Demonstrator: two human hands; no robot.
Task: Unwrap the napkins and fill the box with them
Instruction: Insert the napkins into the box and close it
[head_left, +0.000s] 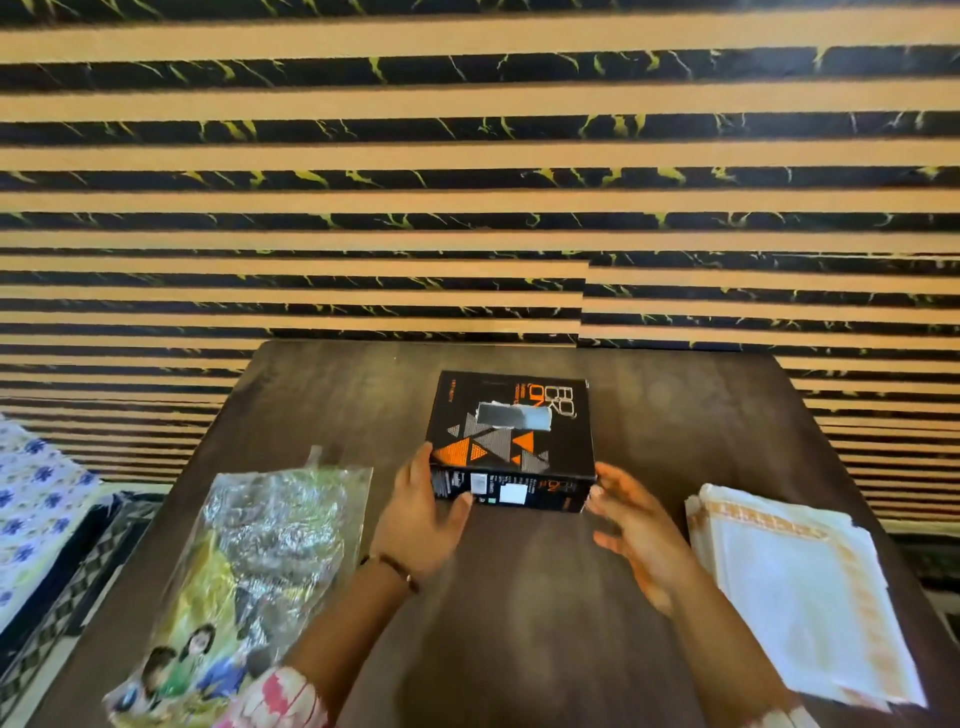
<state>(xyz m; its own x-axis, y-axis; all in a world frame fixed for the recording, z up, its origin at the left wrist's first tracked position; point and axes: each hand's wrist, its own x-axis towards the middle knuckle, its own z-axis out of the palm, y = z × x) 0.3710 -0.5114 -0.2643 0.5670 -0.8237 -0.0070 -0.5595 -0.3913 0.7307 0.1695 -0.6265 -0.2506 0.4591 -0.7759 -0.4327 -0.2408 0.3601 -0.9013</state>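
A black box with orange and grey triangles stands in the middle of the dark wooden table, a torn slot in its top. My left hand grips the box's near left corner, thumb on the front face. My right hand hovers with fingers spread at the near right corner, fingertips close to the box. A stack of white napkins with orange borders lies flat at the right. A crumpled clear plastic wrapper with printed figures lies at the left.
A striped black and tan wall rises right behind the table's far edge. At the left, below table height, a floral cloth lies over a bed or seat.
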